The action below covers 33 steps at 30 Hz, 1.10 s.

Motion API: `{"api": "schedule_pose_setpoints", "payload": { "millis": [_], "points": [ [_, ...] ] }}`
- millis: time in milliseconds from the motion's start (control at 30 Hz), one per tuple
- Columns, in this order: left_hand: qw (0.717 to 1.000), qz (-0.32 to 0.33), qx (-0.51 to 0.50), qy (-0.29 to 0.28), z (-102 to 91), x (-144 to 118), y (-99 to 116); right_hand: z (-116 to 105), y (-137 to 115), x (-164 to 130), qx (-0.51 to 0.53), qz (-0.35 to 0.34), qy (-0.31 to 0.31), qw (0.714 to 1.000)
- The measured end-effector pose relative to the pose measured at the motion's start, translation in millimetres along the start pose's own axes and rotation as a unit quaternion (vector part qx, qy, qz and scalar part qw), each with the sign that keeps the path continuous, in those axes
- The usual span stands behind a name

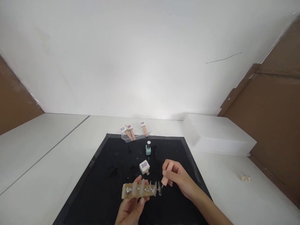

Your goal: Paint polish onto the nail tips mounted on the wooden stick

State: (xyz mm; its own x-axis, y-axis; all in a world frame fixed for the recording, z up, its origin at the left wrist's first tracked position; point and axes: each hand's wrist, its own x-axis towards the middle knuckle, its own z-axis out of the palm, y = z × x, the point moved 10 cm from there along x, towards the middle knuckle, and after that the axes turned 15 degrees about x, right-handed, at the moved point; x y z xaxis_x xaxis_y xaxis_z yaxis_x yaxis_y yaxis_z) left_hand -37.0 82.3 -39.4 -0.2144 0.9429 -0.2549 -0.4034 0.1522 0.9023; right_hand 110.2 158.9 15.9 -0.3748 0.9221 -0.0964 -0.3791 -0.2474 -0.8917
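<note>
My left hand (133,207) is closed round a tan block-shaped nail stand (125,194). Along its top stand several clear false nail tips (142,188) on silver holders. Between the thumb and fingers of my right hand (179,176) is a pink nail polish brush (167,175), pointing down and left. Its tip is at or very near the rightmost nail tip (159,188); I cannot tell whether they touch. Just beyond the stand, a white square nail polish bottle (144,167) lies on its side with its neck uncapped.
A black mat (107,175) covers the middle of the white table (70,150). Farther back stands a mint-green polish bottle (148,149). Behind it, a clear tray (138,137) holds several pink-capped bottles. On the right are a white box (220,137) and small cream rings (245,177).
</note>
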Motion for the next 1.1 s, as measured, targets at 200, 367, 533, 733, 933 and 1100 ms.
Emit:
{"api": "schedule_pose_setpoints", "payload": {
  "millis": [200, 367, 533, 733, 933, 1100],
  "points": [
    [0.998, 0.016, -0.033, -0.044, 10.1, 1.8, 5.3, 0.0, 0.1, 1.1, -0.036, -0.009, -0.011, 0.999],
    [0.999, 0.009, -0.024, -0.035, 10.0, 1.2, 5.2, -0.5, -0.2, 1.4, -0.057, -0.019, -0.018, 0.998],
    [0.999, 0.01, -0.025, -0.033, 11.7, -0.6, 6.8, 2.8, -3.5, 0.9, -0.074, -0.027, -0.028, 0.996],
    [1.0, 0.011, -0.007, -0.011, 6.3, 0.9, -0.1, 7.6, -14.5, -1.7, -0.109, -0.072, -0.033, 0.991],
    [0.999, 0.023, -0.013, 0.02, 0.0, 2.2, -4.0, 12.3, -27.3, -6.8, -0.163, -0.142, -0.024, 0.976],
    [1.0, 0.026, -0.013, 0.012, 0.3, 3.3, -4.0, 13.6, -32.5, -9.0, -0.192, -0.177, -0.014, 0.965]
  ]
}}
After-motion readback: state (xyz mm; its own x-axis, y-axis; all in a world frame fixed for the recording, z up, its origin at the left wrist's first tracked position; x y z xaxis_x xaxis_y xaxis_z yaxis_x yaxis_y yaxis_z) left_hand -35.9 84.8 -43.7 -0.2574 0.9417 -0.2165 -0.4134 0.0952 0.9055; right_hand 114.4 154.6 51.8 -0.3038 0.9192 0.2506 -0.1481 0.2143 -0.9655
